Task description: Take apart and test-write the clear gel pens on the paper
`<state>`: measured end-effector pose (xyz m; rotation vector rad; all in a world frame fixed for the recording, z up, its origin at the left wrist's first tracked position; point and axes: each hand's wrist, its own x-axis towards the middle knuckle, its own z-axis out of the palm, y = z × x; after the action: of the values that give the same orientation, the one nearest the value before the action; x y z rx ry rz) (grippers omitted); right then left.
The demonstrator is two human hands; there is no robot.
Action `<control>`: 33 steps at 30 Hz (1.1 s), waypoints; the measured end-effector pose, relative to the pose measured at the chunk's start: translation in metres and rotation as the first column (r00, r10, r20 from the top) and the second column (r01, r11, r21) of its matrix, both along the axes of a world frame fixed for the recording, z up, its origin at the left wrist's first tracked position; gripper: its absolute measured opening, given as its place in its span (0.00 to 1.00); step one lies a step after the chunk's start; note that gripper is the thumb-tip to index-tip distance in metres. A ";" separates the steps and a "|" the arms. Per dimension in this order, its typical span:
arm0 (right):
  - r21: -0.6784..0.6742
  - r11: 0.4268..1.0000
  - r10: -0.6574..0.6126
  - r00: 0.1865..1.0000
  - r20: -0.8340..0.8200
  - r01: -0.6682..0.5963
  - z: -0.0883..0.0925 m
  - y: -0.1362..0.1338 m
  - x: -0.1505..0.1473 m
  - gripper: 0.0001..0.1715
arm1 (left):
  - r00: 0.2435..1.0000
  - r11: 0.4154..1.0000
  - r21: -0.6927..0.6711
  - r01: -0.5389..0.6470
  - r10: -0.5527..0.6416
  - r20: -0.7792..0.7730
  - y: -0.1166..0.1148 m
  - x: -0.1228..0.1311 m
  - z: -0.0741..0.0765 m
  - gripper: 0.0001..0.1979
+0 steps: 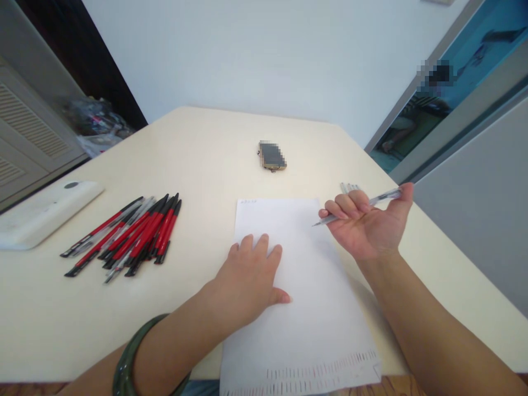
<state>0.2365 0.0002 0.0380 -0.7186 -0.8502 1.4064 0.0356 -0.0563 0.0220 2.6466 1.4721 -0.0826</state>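
Note:
My left hand (pixel 251 278) lies flat on a white sheet of paper (pixel 317 319), fingers spread and thumb out to the right. Rows of short pen strokes run along the sheet's near edge, and faint writing shows at its far left corner. Above the sheet's right side, my right hand (pixel 371 223) is turned palm up, with its fingers curled round a clear pen (pixel 385 196). The pen's tip points left and down, apart from the paper; the thumb presses at its other end.
A pile of red, black and clear pens (pixel 140 234) lies on the left of the cream table (pixel 206 148). Beyond it rests a white device (pixel 49 212). A small dark object (pixel 272 155) sits farther back. Several pale pens (pixel 350 187) lie behind my right hand. A person is visible through the doorway.

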 end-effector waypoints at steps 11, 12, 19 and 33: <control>0.047 0.999 0.012 0.993 -0.116 -0.006 0.001 -0.002 0.005 0.29 | 1.000 1.000 0.008 0.000 0.000 0.002 0.001 0.000 -0.001 0.34; 0.038 0.999 0.008 0.995 -0.100 -0.004 0.001 -0.002 0.006 0.29 | 1.000 1.000 0.005 0.003 -0.003 0.000 0.001 0.000 -0.001 0.34; 0.002 0.998 0.070 0.995 -0.075 -0.070 0.001 0.000 0.002 0.35 | 1.000 1.000 0.010 0.011 -0.011 0.008 0.000 0.000 0.000 0.34; 0.055 0.984 -0.176 0.942 0.285 0.167 -0.012 0.016 0.014 0.09 | 1.000 1.000 -0.008 0.001 -0.001 -0.004 0.001 -0.001 0.000 0.35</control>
<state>0.2502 0.0164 0.0257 -0.9680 -1.0070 1.1458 0.0351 -0.0555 0.0217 2.6419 1.4689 -0.0944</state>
